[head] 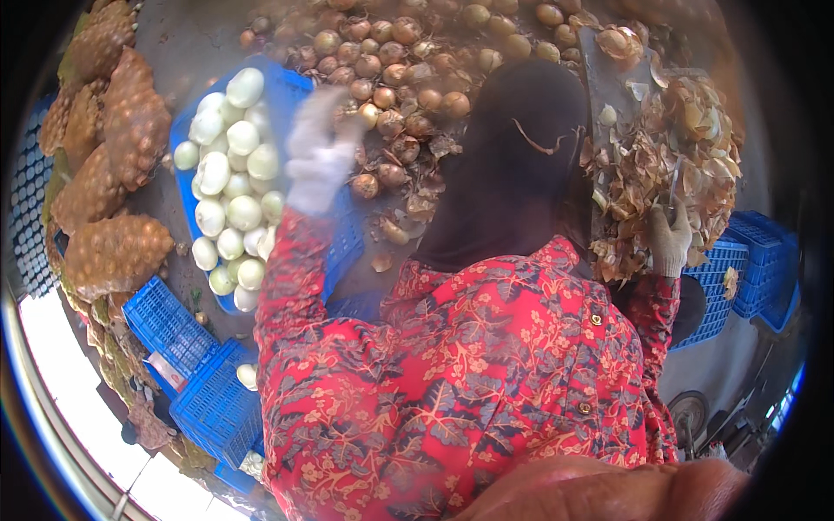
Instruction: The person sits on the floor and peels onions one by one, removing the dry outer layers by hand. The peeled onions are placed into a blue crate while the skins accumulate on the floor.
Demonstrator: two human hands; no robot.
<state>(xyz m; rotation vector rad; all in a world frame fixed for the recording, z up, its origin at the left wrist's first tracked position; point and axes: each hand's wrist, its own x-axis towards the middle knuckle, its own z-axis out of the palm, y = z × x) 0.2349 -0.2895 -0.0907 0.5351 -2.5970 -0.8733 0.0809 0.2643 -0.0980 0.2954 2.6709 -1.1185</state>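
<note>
My left hand [319, 153], in a white knitted glove and blurred, is over the near side of a pile of unpeeled onions [394, 55], beside a blue plastic crate [342, 228]. Whether its fingers hold an onion cannot be told. Peeled white onions [238, 172] fill that crate. At the right, my gloved right hand [671, 241] grips what looks like a small thin-bladed knife [676, 179], its handle mostly hidden. Around it lies a heap of dry onion skins [694, 140], with a grey board [596, 71] along its left side.
Mesh sacks of onions [117, 254] line the left side. Blue crates [212, 397] stand at lower left, with more blue crates [759, 260] at right. Black cloth [515, 169] covers part of my body in the middle. A wheel [689, 413] shows at lower right.
</note>
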